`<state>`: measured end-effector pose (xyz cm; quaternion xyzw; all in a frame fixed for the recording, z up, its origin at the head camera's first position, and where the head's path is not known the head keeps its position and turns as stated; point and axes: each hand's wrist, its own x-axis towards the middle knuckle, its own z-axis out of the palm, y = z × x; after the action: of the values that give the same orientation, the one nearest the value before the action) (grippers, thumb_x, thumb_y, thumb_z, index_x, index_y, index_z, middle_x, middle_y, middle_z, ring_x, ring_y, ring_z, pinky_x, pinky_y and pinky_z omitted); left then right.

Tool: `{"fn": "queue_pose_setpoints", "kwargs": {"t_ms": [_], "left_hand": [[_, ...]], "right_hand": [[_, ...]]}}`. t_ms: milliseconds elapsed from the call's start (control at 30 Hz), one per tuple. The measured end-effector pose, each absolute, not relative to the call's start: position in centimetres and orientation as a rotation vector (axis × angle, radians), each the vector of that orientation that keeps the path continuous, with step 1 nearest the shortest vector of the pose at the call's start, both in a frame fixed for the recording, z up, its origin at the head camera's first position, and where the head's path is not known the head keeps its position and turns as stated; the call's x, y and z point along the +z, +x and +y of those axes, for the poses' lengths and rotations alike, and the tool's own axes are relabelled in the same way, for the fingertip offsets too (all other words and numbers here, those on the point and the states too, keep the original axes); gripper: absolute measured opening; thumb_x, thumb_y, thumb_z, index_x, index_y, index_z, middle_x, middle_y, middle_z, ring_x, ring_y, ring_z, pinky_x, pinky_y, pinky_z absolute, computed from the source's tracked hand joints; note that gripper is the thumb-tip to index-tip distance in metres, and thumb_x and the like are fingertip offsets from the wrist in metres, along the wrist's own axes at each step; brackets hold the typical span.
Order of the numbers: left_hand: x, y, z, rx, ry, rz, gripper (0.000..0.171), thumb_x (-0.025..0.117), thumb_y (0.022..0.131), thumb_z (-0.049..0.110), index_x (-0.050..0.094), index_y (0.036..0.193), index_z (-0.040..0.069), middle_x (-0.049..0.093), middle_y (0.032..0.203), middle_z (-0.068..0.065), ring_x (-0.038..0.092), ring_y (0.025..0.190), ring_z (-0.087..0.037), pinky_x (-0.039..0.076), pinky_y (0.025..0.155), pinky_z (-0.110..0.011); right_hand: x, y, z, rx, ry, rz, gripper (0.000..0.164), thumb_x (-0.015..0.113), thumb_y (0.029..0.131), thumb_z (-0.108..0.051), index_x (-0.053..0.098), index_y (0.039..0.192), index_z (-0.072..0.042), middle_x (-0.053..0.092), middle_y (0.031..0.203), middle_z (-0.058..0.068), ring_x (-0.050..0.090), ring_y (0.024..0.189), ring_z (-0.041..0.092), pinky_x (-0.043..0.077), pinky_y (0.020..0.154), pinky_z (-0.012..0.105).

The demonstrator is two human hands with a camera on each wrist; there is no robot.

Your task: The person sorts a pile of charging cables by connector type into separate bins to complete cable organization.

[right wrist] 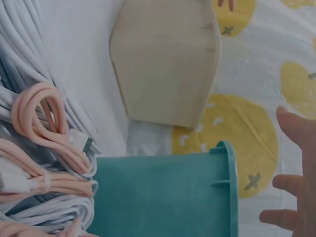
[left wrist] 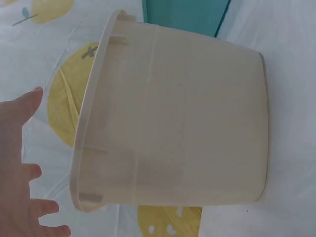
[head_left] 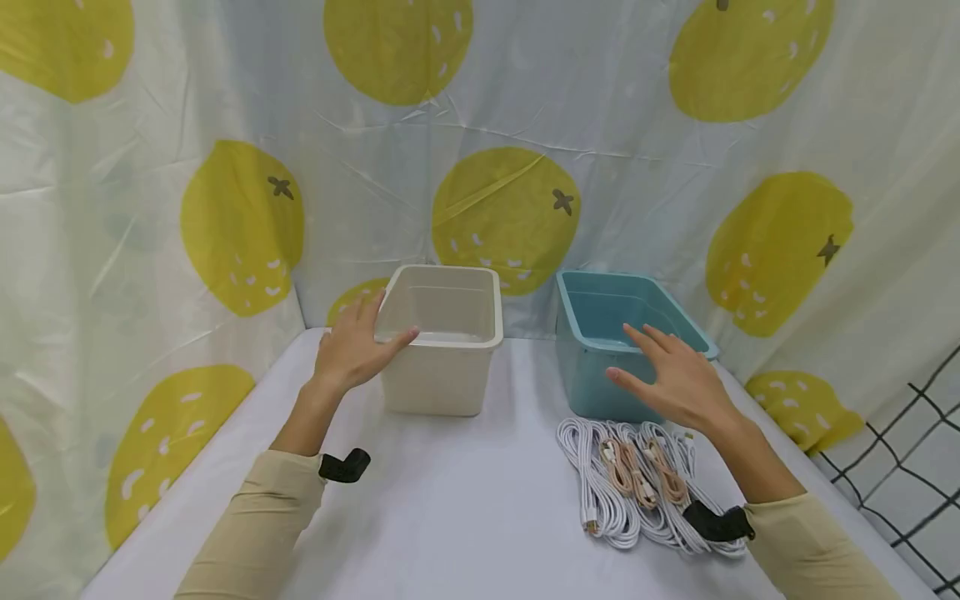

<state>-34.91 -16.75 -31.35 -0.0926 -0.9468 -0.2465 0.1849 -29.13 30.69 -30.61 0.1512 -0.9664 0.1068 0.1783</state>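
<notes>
My left hand [head_left: 350, 346] hovers by the left front rim of a cream plastic bin [head_left: 438, 379], fingers spread and holding nothing. In the left wrist view that bin [left wrist: 173, 118] stands beyond the fingertips. Over the front of a teal bin [head_left: 607, 379], my right hand [head_left: 678, 379] reaches with fingers apart and nothing in them. The right wrist view has the teal bin [right wrist: 163, 192] below the fingers. Just in front of the teal bin lie bundled white cables [head_left: 607, 508], with several smaller pink cables [head_left: 626, 471] on top, tied in loops.
Both bins stand at the back of a white-covered table [head_left: 465, 517], against a curtain [head_left: 360, 192] printed with yellow fruit. A black wire grid [head_left: 900, 467] is at the right edge. Each sleeve cuff carries a black wrist camera [head_left: 345, 465].
</notes>
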Motion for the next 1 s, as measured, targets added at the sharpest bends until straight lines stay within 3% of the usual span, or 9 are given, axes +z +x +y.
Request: {"fn": "queue_pose_setpoints", "kwargs": {"t_ms": [133,367,633,767,1000], "left_hand": [[-32.1,-35.5,-17.4,-0.824,-0.241,-2.609,0.108,0.054,0.090,0.080,0.019,0.166,0.012,0.025,0.166,-0.021,0.029,0.147,-0.047,0.031,0.105,-0.074],[-34.1,-36.3,-18.1,-1.138,-0.210,-2.549,0.115,0.068,0.090,0.068,0.010,0.166,0.006,0.019,0.167,-0.023,0.024,0.149,-0.048,0.024,0.114,-0.067],[-35.8,-37.2,-18.3,-1.515,-0.285,-2.421,0.095,0.079,0.089,0.051,0.031,0.159,0.008,0.047,0.151,-0.022,0.043,0.139,-0.041,0.039,0.108,-0.061],[-36.0,-37.1,-18.2,-1.621,-0.294,-2.386,0.099,0.079,0.091,0.046,0.022,0.165,0.011,0.039,0.158,-0.021,0.037,0.145,-0.044,0.038,0.109,-0.059],[-36.6,-37.4,-18.1,-1.745,-0.368,-2.303,0.096,0.077,0.095,0.040,0.019,0.166,0.012,0.036,0.159,-0.021,0.042,0.142,-0.040,0.038,0.111,-0.054]], "right_hand": [[-31.4,-28.7,31.2,0.377,0.450,-2.628,0.086,0.066,0.096,-0.058,0.034,0.163,-0.014,0.036,0.158,0.029,0.037,0.138,0.056,0.030,0.100,0.078],[-33.7,-27.6,31.5,0.483,0.444,-2.478,0.078,0.074,0.094,-0.047,0.045,0.156,-0.009,0.046,0.151,0.027,0.044,0.132,0.055,0.034,0.097,0.077],[-36.0,-25.8,31.9,0.569,0.415,-2.472,0.071,0.076,0.094,-0.041,0.052,0.149,-0.004,0.052,0.145,0.027,0.047,0.129,0.054,0.037,0.095,0.074],[-37.3,-25.1,32.4,0.597,0.397,-2.512,0.070,0.075,0.095,-0.042,0.053,0.148,-0.002,0.051,0.145,0.028,0.046,0.130,0.054,0.037,0.095,0.075],[-39.4,-24.1,33.6,0.560,0.312,-2.600,0.073,0.072,0.096,-0.048,0.055,0.144,0.005,0.054,0.141,0.031,0.048,0.128,0.054,0.037,0.097,0.075]]}}
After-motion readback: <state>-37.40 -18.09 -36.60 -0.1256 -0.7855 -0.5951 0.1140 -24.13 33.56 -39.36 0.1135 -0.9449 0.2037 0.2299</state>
